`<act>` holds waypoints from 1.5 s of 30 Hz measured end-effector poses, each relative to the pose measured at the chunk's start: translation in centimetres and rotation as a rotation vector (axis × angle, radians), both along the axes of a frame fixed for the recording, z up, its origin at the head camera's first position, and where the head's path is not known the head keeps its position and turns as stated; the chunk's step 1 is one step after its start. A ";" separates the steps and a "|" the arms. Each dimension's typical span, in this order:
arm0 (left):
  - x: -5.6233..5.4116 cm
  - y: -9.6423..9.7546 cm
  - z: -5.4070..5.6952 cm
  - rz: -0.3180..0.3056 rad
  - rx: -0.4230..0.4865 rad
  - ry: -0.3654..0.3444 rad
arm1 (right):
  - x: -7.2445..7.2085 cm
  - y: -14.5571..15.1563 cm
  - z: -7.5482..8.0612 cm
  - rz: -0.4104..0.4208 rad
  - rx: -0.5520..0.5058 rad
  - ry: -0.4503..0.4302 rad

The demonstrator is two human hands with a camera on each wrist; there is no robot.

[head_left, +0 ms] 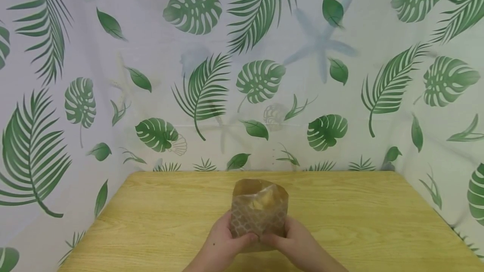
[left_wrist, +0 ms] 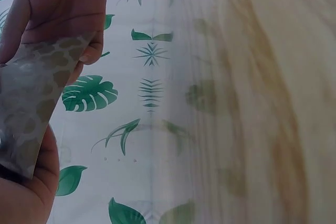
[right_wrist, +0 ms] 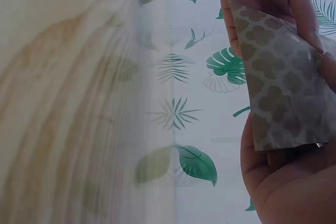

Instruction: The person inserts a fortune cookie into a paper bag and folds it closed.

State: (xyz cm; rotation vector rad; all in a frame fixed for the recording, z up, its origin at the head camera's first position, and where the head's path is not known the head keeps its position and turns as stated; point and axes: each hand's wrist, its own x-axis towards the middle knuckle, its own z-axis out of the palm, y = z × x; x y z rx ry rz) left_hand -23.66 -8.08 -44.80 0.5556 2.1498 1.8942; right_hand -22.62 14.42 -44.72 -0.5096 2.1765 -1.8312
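Note:
A brown paper bag (head_left: 257, 221) with a pale lattice pattern stands upright in both hands, above the near middle of the table. Its mouth gapes at the top, and something yellowish (head_left: 263, 200) shows inside, too unclear to name. My left hand (head_left: 223, 238) grips the bag's left side, thumb across the front. From the right, my right hand (head_left: 298, 240) holds it the same way, the two thumbs nearly meeting low on the front. Both wrist views show the patterned bag (left_wrist: 31, 98) between the hands; the fingers behind it are partly hidden.
A wood-grain table (head_left: 162, 209) spreads out beneath the hands. Pale curtains (head_left: 242, 146) printed with green leaves hang along its back edge and at both sides.

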 end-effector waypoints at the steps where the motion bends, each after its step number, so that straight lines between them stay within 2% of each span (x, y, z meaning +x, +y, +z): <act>1: 0.0 0.0 0.0 -0.005 0.005 -0.018 | 0.0 0.0 0.0 -0.007 0.003 -0.001; 5: 0.0 0.2 0.1 -0.035 0.038 -0.101 | -0.1 -0.1 0.1 -0.031 0.009 -0.010; 8: 0.0 0.3 0.2 -0.041 0.054 -0.127 | 0.0 -0.3 0.1 -0.037 -0.002 -0.018; 14: 0.2 0.1 0.2 -0.022 0.031 -0.096 | 0.2 -0.5 -0.1 -0.033 -0.005 0.001; 22: -0.2 0.1 -0.1 0.010 -0.018 -0.070 | 0.3 -0.6 -0.3 -0.027 0.030 0.076; 27: -0.2 0.0 -0.1 0.009 0.009 -0.076 | 0.1 -0.5 -0.2 -0.098 0.064 0.087; 34: -0.3 -0.2 0.2 0.020 0.045 -0.116 | 0.0 0.5 0.9 -0.278 0.023 0.126; 38: -0.2 -0.5 0.2 0.019 0.029 -0.037 | 0.0 0.8 1.2 -0.354 0.046 0.164; 43: -0.2 -1.2 0.1 0.008 -0.041 0.102 | 0.0 1.1 1.5 -0.381 0.065 0.183; 45: -0.1 -1.3 0.1 0.018 -0.050 0.133 | 0.0 1.2 1.7 -0.386 0.073 0.190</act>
